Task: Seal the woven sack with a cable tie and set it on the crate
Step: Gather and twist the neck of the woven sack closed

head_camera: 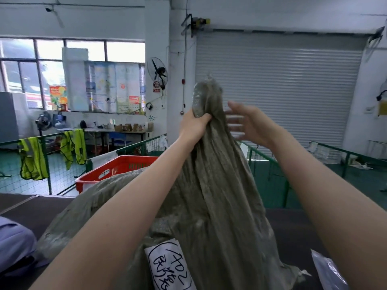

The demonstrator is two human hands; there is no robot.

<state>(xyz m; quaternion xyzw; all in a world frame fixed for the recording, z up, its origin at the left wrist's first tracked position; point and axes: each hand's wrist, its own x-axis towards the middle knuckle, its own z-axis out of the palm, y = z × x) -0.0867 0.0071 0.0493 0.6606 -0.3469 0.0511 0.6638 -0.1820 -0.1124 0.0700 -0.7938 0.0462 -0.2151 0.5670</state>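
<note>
A grey-green woven sack [211, 195] stands in front of me on a dark surface, its mouth gathered into a neck that rises to head height. My left hand [193, 124] is shut around that neck, just below the bunched top. To the right of the neck, close to the cloth, my right hand [244, 122] hovers with its fingers spread and blurred. A white label [167, 266] with handwriting is stuck low on the sack. A red plastic crate [113, 168] sits behind the sack to the left. No cable tie is visible.
Green wire-mesh fencing [270, 164] runs behind the sack, with yellow vests [31, 162] hung on it at left. A clear plastic bag [328, 271] lies at lower right. A person's light blue sleeve [12, 243] shows at lower left. A roller shutter [278, 84] fills the far wall.
</note>
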